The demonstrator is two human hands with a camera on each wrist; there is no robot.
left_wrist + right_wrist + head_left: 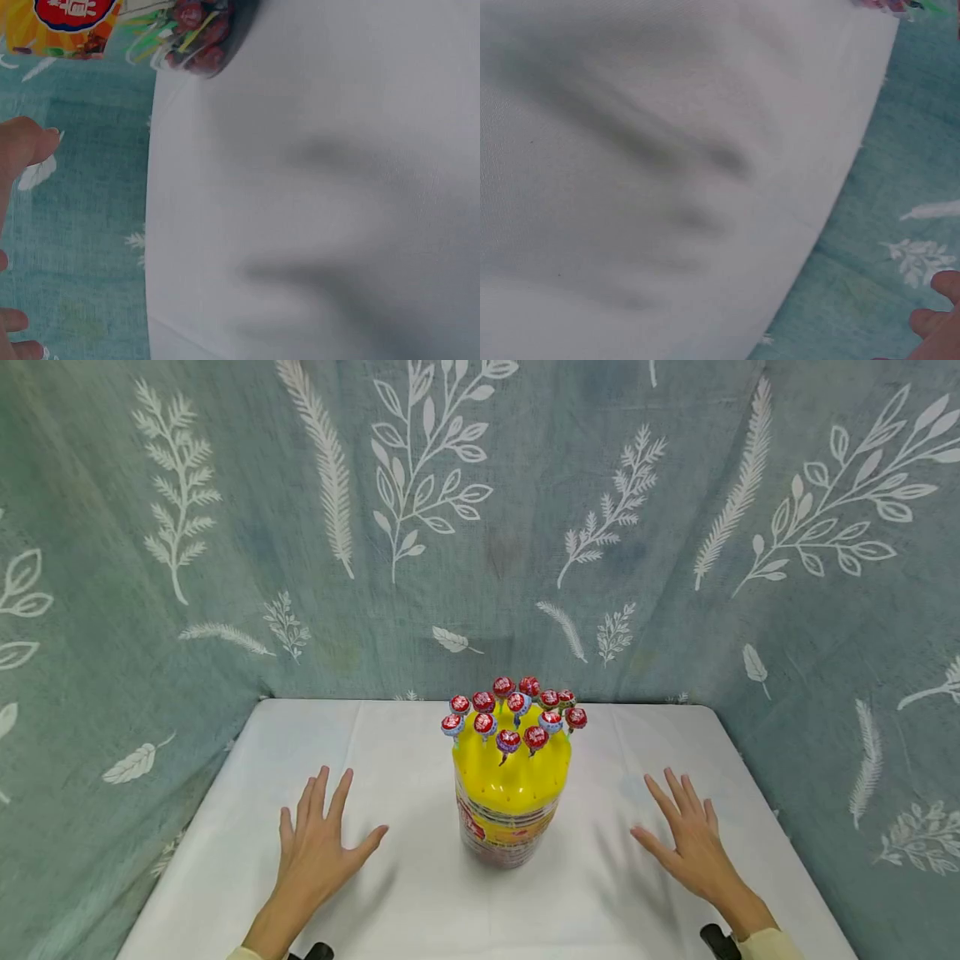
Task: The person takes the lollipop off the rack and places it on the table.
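Observation:
A clear plastic jar point(501, 850) with a yellow domed lid point(506, 781) stands upright mid-table. Several lollipops in red, blue and purple wrappers point(484, 724) stick up from the lid, mostly over its back half; small holes dot the front. In the left wrist view, more red-wrapped lollipops point(202, 34) show inside the jar beside its orange label point(64, 26). To the left of the jar, my left hand point(315, 852) hovers with fingers spread, holding nothing. My right hand point(693, 850) is likewise spread and bare, to the jar's right. Both hands cast shadows on the tabletop.
A white-covered table point(405, 910) carries the jar. Behind it and along both sides hangs a grey-green curtain point(495, 602) printed with white leaves. Dark straps or camera mounts point(720, 942) show at both wrists, next to pale sleeves.

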